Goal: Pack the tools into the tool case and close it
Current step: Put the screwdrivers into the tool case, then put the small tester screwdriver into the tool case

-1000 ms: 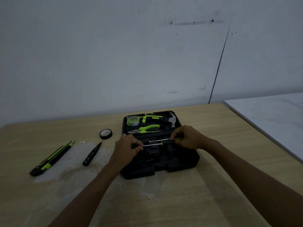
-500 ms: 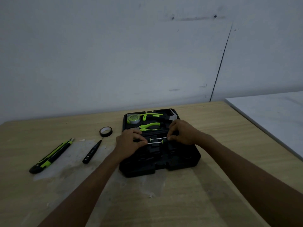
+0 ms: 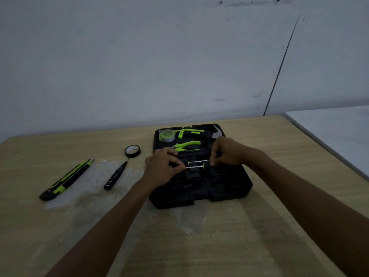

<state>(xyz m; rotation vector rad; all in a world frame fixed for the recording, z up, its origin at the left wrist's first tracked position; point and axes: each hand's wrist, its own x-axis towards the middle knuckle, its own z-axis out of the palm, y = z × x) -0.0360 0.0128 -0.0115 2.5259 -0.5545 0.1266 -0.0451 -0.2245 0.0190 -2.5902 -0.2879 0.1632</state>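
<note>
The black tool case point(image 3: 229, 188) lies open on the wooden table point(image 3: 219, 246). In its far half sit a tape measure point(image 3: 166, 135), a hammer point(image 3: 199, 132) and green-handled pliers point(image 3: 186, 145). Two thin screwdrivers point(image 3: 196, 164) lie side by side across the case's middle. My left hand point(image 3: 162, 168) pinches their left ends, my right hand point(image 3: 227, 151) pinches their right ends. Left of the case lie a green and black utility knife point(image 3: 65, 179), a black tester pen point(image 3: 114, 176) and a roll of black tape point(image 3: 132, 150).
A grey wall stands behind the table. A white surface point(image 3: 335, 136) adjoins the table at the right. Pale stains mark the tabletop left of the case and in front of it.
Both hands with the screwdrivers have shifted slightly toward the far half of the case. The tools on the table have not moved.
</note>
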